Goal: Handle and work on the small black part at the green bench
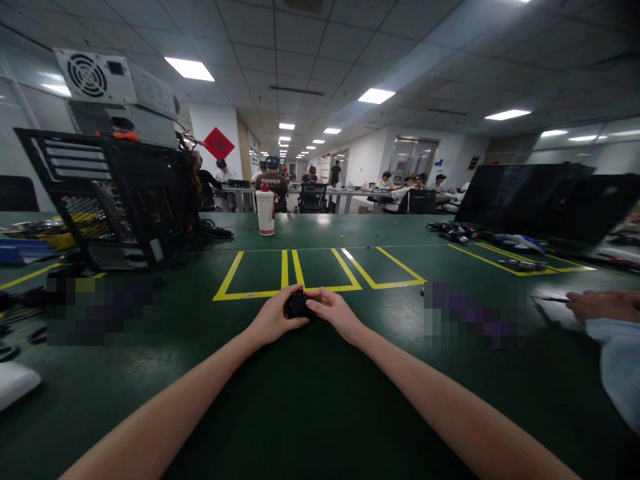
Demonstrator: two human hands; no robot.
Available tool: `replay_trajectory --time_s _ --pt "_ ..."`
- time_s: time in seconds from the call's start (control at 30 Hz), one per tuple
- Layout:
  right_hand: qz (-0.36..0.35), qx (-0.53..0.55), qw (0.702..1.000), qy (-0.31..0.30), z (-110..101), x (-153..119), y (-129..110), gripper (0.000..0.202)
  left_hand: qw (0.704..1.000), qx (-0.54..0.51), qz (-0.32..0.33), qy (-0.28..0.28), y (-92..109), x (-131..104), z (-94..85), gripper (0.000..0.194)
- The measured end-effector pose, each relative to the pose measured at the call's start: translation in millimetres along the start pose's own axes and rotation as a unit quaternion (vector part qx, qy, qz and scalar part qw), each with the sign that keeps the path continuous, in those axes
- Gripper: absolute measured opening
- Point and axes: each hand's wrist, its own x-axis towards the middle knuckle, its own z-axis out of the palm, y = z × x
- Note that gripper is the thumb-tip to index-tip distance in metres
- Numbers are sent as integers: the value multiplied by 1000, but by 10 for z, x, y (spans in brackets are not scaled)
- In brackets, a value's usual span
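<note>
Black object (297,305) sits between your two hands, just on the near side of the yellow tape frames (250,295); whether it touches the green table (310,407) cannot be told. Your left hand (274,315) grasps it from the left, thumb on the near side and fingers curled round; your right hand (334,309) grips its right side with thumb and fingertips. Use the left as a fixed support, apply light, even pressure with the right, and work low over the table. Beyond the frames stands a white cup (267,215).
</note>
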Motion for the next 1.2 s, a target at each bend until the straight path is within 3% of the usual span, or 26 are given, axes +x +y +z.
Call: replay_trajectory --time_s 0.3,0.63,0.8,0.97,1.2 --pt "25 -5 1000 16 9 5 34 33 999 35 23 -2 69 -27 -16 62" --pt "-20 5 1000 -9 59 -10 45 30 995 96 27 17 57 -29 -60 61" --pt "-34 -11 999 -20 57 -29 19 29 998 47 10 -31 95 -64 -50 69" --pt "-54 -39 998 -19 64 -41 25 29 993 99 19 -59 116 -82 -92 55" --pt "-46 -35 998 -17 79 -45 15 30 995 91 24 -37 13 -49 -67 65"
